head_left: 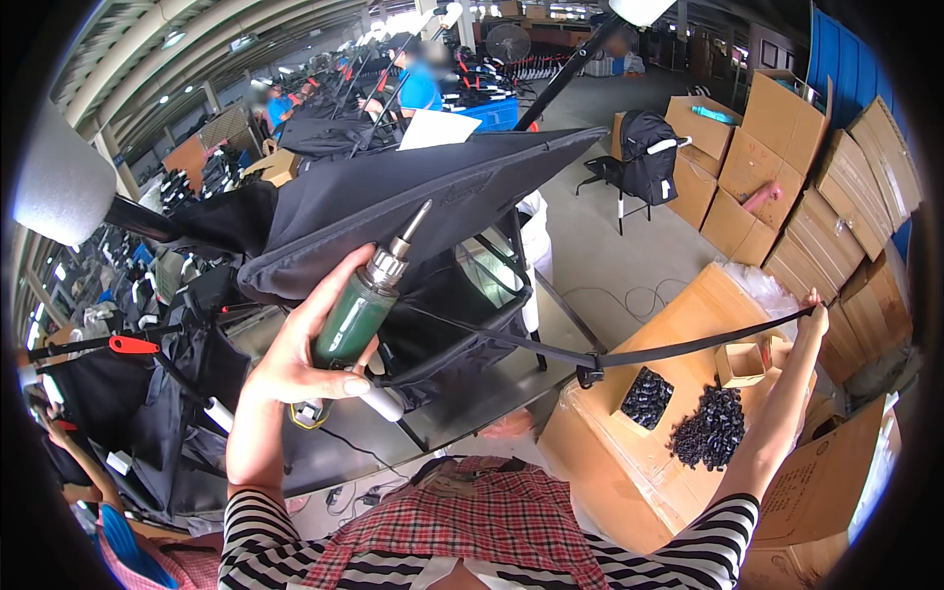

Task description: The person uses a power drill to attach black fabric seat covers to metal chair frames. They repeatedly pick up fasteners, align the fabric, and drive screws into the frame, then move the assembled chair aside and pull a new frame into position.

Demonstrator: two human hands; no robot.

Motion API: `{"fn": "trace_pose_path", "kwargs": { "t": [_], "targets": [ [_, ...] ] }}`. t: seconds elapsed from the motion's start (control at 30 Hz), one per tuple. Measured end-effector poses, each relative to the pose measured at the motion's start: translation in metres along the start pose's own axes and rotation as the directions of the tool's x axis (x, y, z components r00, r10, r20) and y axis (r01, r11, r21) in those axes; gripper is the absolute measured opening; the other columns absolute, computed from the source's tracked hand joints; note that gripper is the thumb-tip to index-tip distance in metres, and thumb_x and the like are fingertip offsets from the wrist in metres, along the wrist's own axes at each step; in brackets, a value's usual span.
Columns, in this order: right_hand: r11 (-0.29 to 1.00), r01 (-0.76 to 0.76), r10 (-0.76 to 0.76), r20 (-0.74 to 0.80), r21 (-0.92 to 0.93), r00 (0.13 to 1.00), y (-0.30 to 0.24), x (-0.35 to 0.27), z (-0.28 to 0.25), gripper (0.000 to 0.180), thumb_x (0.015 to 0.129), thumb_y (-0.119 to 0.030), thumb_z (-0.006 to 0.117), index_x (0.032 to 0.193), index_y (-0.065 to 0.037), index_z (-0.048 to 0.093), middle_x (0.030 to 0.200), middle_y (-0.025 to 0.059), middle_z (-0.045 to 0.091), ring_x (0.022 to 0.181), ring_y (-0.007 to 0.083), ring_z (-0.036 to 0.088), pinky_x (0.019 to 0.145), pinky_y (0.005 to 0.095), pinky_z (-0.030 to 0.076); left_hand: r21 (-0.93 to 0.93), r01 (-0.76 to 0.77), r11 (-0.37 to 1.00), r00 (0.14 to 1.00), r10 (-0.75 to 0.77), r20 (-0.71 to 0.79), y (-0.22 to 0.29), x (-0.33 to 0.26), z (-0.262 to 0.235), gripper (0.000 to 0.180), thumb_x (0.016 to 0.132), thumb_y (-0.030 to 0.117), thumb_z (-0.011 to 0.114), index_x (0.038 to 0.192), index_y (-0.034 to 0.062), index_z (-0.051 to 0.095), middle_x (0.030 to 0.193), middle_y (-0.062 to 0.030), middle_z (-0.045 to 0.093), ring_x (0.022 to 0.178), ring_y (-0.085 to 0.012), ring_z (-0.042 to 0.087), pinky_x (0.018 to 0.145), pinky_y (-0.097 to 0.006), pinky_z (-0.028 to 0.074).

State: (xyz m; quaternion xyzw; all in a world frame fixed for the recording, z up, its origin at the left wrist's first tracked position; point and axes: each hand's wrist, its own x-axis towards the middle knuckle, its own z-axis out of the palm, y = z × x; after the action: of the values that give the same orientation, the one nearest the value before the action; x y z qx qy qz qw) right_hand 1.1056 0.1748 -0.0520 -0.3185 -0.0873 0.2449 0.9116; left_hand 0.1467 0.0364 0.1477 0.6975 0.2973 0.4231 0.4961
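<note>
My left hand (pixel 305 344) is wrapped round a green electric screwdriver (pixel 356 313), its metal bit tilted up and to the right. Behind the tool lies a black padded fabric panel (pixel 413 202), part of what looks like a stroller frame with dark tubes. Off to the right, my right hand (pixel 814 317) grips the end of a black webbing strap (pixel 678 350). The strap is pulled out across a cardboard box from the black fabric piece. A black plastic buckle (pixel 589 371) sits partway along it.
On the large cardboard box (pixel 580 442) at right are a pile of small black plastic parts (pixel 710 429), an open small box (pixel 647 398) of them and another small carton (pixel 738 364). Stacked cartons (pixel 757 187) line the right side. A co-worker in blue (pixel 420 88) stands far off.
</note>
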Motion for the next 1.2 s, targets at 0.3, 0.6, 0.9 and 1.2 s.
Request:
{"fn": "trace_pose_path", "kwargs": {
  "t": [0.3, 0.6, 0.9, 1.2],
  "targets": [
    [0.596, 0.706, -0.061, 0.855, -0.383, 0.515, 0.147, -0.488, 0.26, 0.038, 0.106, -0.025, 0.04, 0.105, -0.001, 0.07, 0.069, 0.0067, 0.069, 0.063, 0.0168, 0.061, 0.061, 0.0312, 0.049, -0.009, 0.049, 0.999, 0.996, -0.049, -0.077, 0.006, 0.001, 0.014, 0.121, 0.062, 0.008, 0.087, 0.159, 0.0056, 0.014, 0.124, -0.0071, 0.054, 0.076, -0.0127, 0.057, 0.068, -0.026, 0.048],
    [0.483, 0.831, -0.056, 0.938, -0.275, 0.343, 0.227, -0.608, 0.334, 0.03, 0.098, -0.016, 0.055, 0.075, 0.001, 0.059, 0.061, 0.0252, 0.062, 0.058, 0.0443, 0.065, 0.055, 0.0496, 0.055, 0.023, 0.045, 0.999, 0.999, -0.044, -0.031, 0.007, -0.002, 0.017, 0.118, 0.065, 0.001, 0.085, 0.16, 0.0077, 0.014, 0.136, -0.0079, 0.05, 0.078, -0.012, 0.055, 0.07, -0.026, 0.048],
    [0.292, 0.888, -0.115, 0.909, -0.355, 0.401, 0.234, -0.598, 0.337, 0.033, 0.096, -0.02, 0.056, 0.07, -0.001, 0.06, 0.06, 0.0234, 0.064, 0.056, 0.0421, 0.066, 0.055, 0.0498, 0.056, 0.052, 0.072, 0.996, 0.997, -0.071, -0.026, 0.005, -0.003, 0.016, 0.117, 0.066, 0.001, 0.085, 0.16, 0.009, 0.015, 0.136, -0.007, 0.051, 0.081, -0.0113, 0.055, 0.075, -0.026, 0.048],
    [0.255, 0.943, -0.096, 0.964, -0.215, 0.246, 0.232, -0.621, 0.333, 0.027, 0.094, -0.018, 0.059, 0.073, -0.001, 0.06, 0.057, 0.0187, 0.063, 0.052, 0.036, 0.066, 0.051, 0.0456, 0.054, 0.035, 0.095, 0.995, 0.995, -0.094, -0.016, 0.001, 0.004, 0.016, 0.117, 0.067, 0.001, 0.086, 0.16, 0.0097, 0.016, 0.114, -0.0057, 0.058, 0.08, -0.0106, 0.055, 0.075, -0.025, 0.048]
  ]
}}
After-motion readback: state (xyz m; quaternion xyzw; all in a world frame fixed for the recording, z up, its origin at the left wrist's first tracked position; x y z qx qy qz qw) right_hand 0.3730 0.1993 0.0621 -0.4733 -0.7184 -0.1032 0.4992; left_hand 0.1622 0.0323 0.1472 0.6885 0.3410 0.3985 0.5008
